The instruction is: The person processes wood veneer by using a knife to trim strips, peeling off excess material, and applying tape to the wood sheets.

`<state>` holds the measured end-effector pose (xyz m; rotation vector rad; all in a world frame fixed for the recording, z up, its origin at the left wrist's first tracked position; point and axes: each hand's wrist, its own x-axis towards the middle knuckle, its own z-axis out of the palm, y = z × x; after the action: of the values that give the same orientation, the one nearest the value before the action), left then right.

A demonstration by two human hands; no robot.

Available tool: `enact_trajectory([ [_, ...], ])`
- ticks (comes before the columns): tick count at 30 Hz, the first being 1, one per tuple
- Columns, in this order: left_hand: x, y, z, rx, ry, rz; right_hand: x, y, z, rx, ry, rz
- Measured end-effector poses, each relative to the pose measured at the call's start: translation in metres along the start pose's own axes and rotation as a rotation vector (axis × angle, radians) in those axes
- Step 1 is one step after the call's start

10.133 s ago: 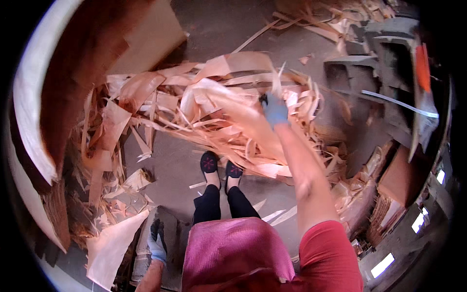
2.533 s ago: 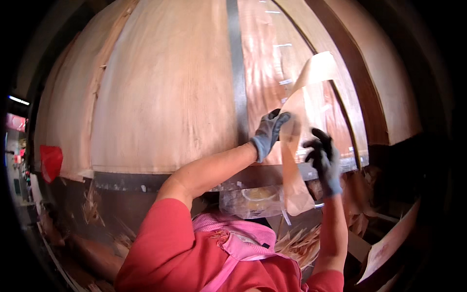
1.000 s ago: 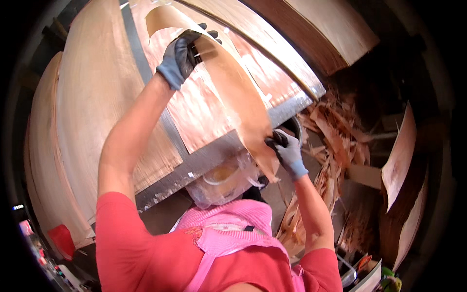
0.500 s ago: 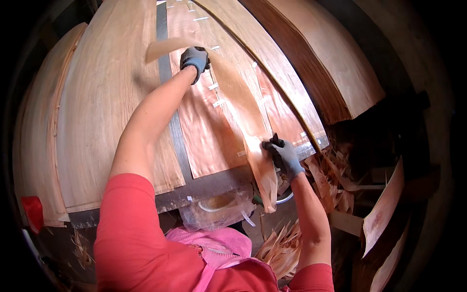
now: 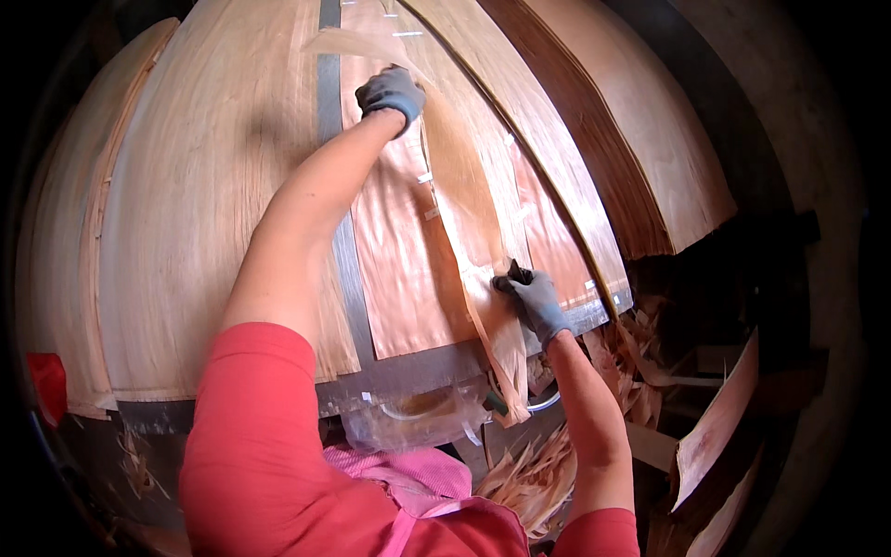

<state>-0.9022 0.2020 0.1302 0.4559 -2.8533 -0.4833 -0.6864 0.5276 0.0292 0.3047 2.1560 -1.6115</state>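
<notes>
Left hand (image 5: pixel 393 93) in a grey-blue glove, near 12 o'clock, back up, closed on the far part of a long, thin tan veneer strip (image 5: pixel 459 176); fingertips mostly hidden. Right hand (image 5: pixel 534 297), similar glove with black fingers, just past 3 o'clock of centre, pinching the strip's right edge lower down. Left arm stretched long and nearly straight from 7 o'clock; right arm up from 5, elbow bent.

Strip runs diagonally from about 11 to 5 o'clock over a pinkish veneer sheet (image 5: pixel 408 288) with white tape bits; near end hangs past the dark bench (image 5: pixel 418 367) edge. Left forearm covers part of a wide pale wood sheet (image 5: pixel 204 213) and a grey flat band (image 5: pixel 343 269).

Clear plastic bag (image 5: pixel 371 422) at 7, tan scrap heap (image 5: pixel 534 478) at 5, reddish-brown veneer stack (image 5: pixel 613 176) at 2, bright red object (image 5: pixel 48 385) at 8–9.
</notes>
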Motion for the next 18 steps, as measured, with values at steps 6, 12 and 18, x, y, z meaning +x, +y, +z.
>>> enact_trajectory([
  [6,-0.027,-0.013,0.037,0.062,-0.097,0.207,0.003,-0.005,-0.003,0.012,-0.048,0.029],
  [12,-0.052,-0.038,0.065,0.066,-0.126,0.479,0.005,0.001,0.004,-0.242,0.106,-0.044],
  [18,-0.045,-0.058,0.069,-0.044,-0.015,0.539,-0.001,0.0,0.006,-0.123,0.056,-0.018],
])
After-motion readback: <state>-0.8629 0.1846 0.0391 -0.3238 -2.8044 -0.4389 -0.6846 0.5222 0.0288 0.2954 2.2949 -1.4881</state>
